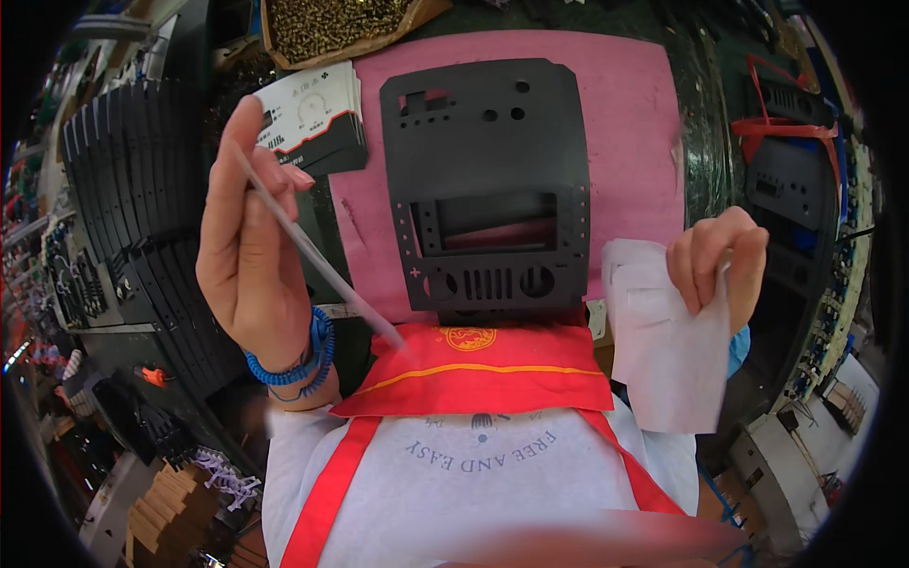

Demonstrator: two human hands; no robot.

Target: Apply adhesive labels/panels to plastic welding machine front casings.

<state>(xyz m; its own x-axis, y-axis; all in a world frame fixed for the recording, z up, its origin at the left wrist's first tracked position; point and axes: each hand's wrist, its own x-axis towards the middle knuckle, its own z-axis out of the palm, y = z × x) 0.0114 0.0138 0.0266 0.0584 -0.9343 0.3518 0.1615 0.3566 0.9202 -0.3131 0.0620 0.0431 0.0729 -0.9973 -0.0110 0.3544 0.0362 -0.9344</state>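
Note:
My left hand (251, 256) is raised at the left, a blue coiled wrist strap (294, 355) around its wrist. It holds a thin pale sheet (317, 256), seen nearly edge-on, so its face is hidden. At the right, the fingers of my right hand (720, 256) pinch a creased white paper sheet (668, 360) that hangs down. Between the hands, a black housing panel (483, 156) with round holes, slots and a rectangular window lies apart from both. Just beyond my left fingers is a stack of printed white-and-black panel labels (322, 104).
Under the black panel lies a pink mat (634, 133). A box of small brass-coloured parts (336, 28) stands at the far edge. Rows of black panels (137, 170) stand at the left. More black housings (781, 189), some with red straps, are at the right.

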